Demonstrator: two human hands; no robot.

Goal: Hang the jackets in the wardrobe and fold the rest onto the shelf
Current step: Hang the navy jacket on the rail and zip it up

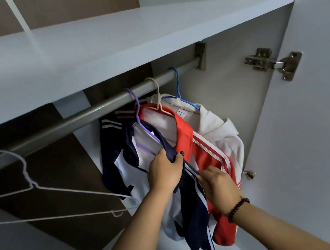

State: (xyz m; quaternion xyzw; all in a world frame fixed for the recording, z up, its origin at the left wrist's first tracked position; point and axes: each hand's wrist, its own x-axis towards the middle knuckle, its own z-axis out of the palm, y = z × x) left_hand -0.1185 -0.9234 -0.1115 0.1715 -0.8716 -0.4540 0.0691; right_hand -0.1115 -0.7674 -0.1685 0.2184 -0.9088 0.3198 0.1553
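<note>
1. I judge the step in hand to be settling the navy jacket point(133, 150) on its purple hanger point(140, 117), which already hooks over the rail point(87, 114). Two more jackets hang to its right: a red jacket point(203, 151) on a beige hanger point(157, 96) and a white jacket point(221, 130) on a blue hanger point(179, 89).
2. To do it well, I would pull the navy front edge straight down so the collar sits square on the hanger's shoulders, then close the front so it cannot slide off.
3. I would keep the pull gentle; a hard tug could tip the hook off the rail or drag the red jacket with it.
4. My left hand point(165, 168) is curled round the navy front edge near the collar, thumb on top, gripping the cloth.
5. My right hand point(218, 183) sits lower, fingers bent and pinching the same edge by its white stripes; I cannot tell whether it holds a zip.
6. An unused white hanger point(29, 184) hangs on the rail well to the left.
7. The shelf point(108, 48) above shows no folded clothes in the part I see, so I judge the folding not yet done.
</note>
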